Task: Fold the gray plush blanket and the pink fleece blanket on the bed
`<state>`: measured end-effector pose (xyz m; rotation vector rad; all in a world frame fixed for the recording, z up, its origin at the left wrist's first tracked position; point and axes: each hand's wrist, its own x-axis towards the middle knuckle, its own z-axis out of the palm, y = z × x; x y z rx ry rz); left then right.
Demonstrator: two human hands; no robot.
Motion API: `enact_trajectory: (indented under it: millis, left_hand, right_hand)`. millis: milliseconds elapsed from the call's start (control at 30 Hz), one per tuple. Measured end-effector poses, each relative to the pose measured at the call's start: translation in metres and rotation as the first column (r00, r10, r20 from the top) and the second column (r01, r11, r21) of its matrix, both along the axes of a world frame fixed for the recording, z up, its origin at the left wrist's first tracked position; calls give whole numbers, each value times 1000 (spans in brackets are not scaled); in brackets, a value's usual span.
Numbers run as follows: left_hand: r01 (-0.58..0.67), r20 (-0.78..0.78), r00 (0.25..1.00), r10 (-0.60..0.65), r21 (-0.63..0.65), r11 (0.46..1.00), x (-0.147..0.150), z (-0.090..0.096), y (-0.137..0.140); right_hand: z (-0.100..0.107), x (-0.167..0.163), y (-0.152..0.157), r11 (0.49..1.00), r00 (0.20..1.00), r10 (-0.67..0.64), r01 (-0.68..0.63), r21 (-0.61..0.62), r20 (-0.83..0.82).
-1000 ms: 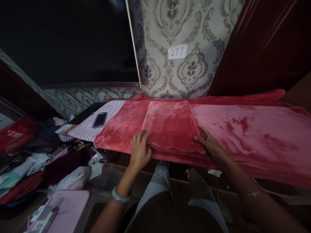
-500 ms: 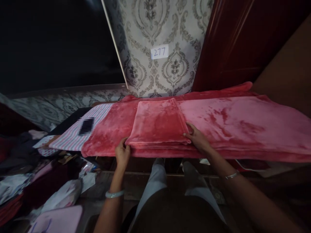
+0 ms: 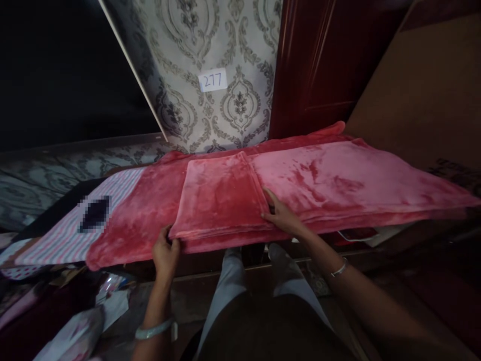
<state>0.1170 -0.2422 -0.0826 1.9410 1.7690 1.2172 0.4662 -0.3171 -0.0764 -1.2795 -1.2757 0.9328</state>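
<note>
A long red and pink plush blanket point(image 3: 323, 175) lies spread in layers on a low surface. On its middle rests a folded square of the same plush fabric point(image 3: 218, 195); I cannot tell whether the two are joined. My left hand point(image 3: 166, 250) grips the square's near left corner, thumb and fingers closed at the edge. At the near right edge, my right hand point(image 3: 281, 213) has its thumb and fingers about the fabric. Some fingertips are hidden by the cloth.
Left of the blanket is a striped cloth point(image 3: 75, 215) with a dark, blurred item point(image 3: 95, 214) on it. A large dark screen point(image 3: 67, 75) stands behind. Clothes and bags point(image 3: 75, 331) lie on the floor at left. A paper label point(image 3: 213, 79) marks the wall.
The view has turned to the right, so everything appears shifted left. Both hands stay at the same near edges of the folded square, which looks unchanged.
</note>
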Motion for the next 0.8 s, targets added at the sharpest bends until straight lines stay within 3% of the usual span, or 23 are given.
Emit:
enact_trajectory:
  millis: [100, 200, 300, 433, 533, 600, 667, 733, 800]
  left_hand:
    - [49, 29, 998, -48, -42, 998, -8, 1, -1]
    - [176, 98, 981, -165, -109, 978, -24, 14, 0]
    - [207, 49, 977, -207, 5, 978, -27, 45, 6]
    - [350, -201, 925, -322, 130, 928, 16, 79, 22]
    - [449, -468, 792, -392, 11, 894, 50, 68, 36]
    - [407, -577, 713, -398, -122, 905, 57, 51, 42]
    - [360, -623, 663, -415, -220, 906, 52, 39, 48]
    - [342, -641, 629, -440, -281, 897, 47, 42, 56]
    - [352, -642, 614, -458, -297, 888, 53, 58, 70]
  right_hand:
    - [-8, 6, 0, 996, 987, -80, 74, 50, 138]
    - [-7, 14, 1, 980, 926, -174, 131, 148, 336]
    - [8, 14, 8, 955, 833, -250, 130, 265, 493]
    - [35, -9, 24, 961, 744, -196, 15, 277, 639]
    - [40, -28, 27, 987, 645, -23, -108, 121, 764]
    - [33, -34, 24, 989, 595, 83, -147, 6, 800]
    - [23, -36, 20, 989, 588, 112, -147, -30, 801]
    - [16, -36, 17, 990, 603, 99, -138, -19, 791]
    - [13, -36, 16, 991, 623, 100, -136, -19, 776]
